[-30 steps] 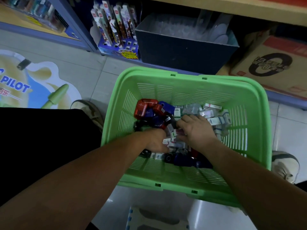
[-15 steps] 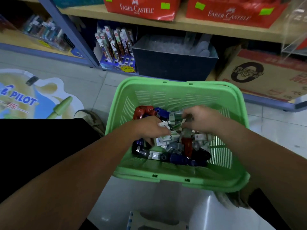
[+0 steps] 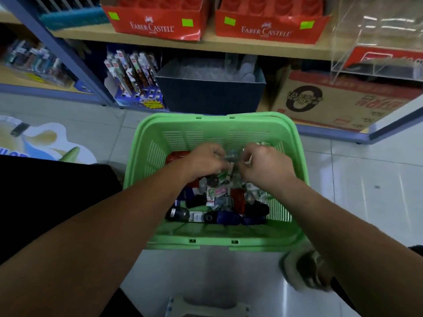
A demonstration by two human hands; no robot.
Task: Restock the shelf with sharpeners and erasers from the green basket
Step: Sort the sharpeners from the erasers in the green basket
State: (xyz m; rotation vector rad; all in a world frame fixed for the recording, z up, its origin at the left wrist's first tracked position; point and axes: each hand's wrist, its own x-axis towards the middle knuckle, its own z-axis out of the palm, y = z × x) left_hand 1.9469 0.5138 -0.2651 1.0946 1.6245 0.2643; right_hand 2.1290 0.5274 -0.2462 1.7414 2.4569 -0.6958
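A green basket (image 3: pixel 293 143) stands on the tiled floor in front of a shelf. Inside lies a heap of small white and green wrapped erasers (image 3: pixel 216 193) and dark blue, black and red sharpeners (image 3: pixel 229 218). My left hand (image 3: pixel 206 160) and my right hand (image 3: pixel 265 164) hover close together over the heap, fingers curled. Between them they pinch a small bunch of wrapped erasers (image 3: pixel 231 156), mostly hidden by the fingers.
The shelf (image 3: pixel 229 45) holds two red Faber-Castell boxes (image 3: pixel 153 26). Below it stand a pen display (image 3: pixel 135 76), a dark bin (image 3: pixel 210 90) and a cardboard carton (image 3: pixel 343 99). A clear acrylic case (image 3: pixel 377 37) is at right. A shoe (image 3: pixel 304 273) sits by the basket.
Both hands rose out of the heap and drew together, now pinching a few erasers. The view tilted up, bringing the shelf and red boxes into sight.
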